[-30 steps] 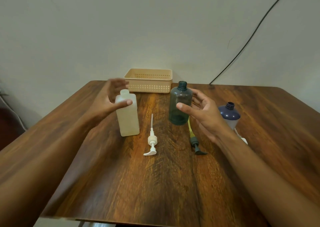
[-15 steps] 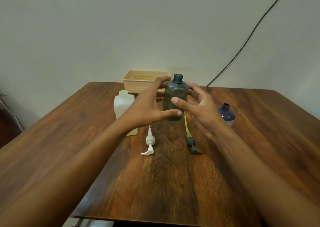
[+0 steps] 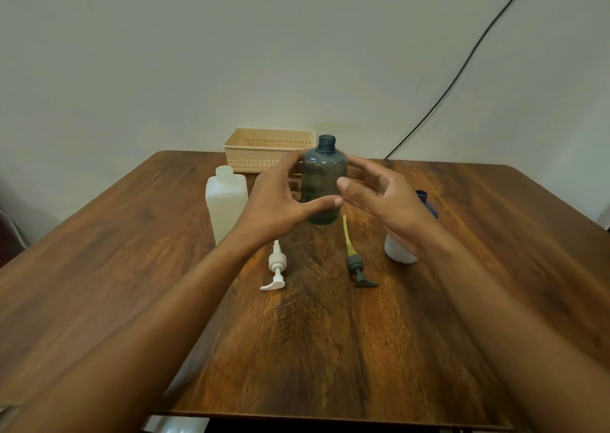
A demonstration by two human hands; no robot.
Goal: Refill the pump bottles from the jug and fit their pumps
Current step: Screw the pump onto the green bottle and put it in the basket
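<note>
A dark teal bottle (image 3: pixel 321 175) with no cap stands upright at the middle of the wooden table (image 3: pixel 330 350). My left hand (image 3: pixel 280 201) wraps it, thumb across the front and fingers behind. At the bottle's right side my right hand (image 3: pixel 379 194) has its fingers spread, and contact is unclear. To the left stands a translucent white jug (image 3: pixel 226 201), uncapped. A white pump (image 3: pixel 276 264) and a dark pump with a yellow tube (image 3: pixel 355 264) lie in front. A blue-and-white bottle (image 3: pixel 401 252) is partly hidden behind my right wrist.
A beige perforated basket (image 3: pixel 264 150) sits at the table's far edge against the wall. A black cable (image 3: pixel 462 69) runs down the wall to the right. The near table edge lies just below my forearms.
My left hand left the white jug and moved right onto the teal bottle. My right hand closed in on the bottle's right side. The view shifted slightly.
</note>
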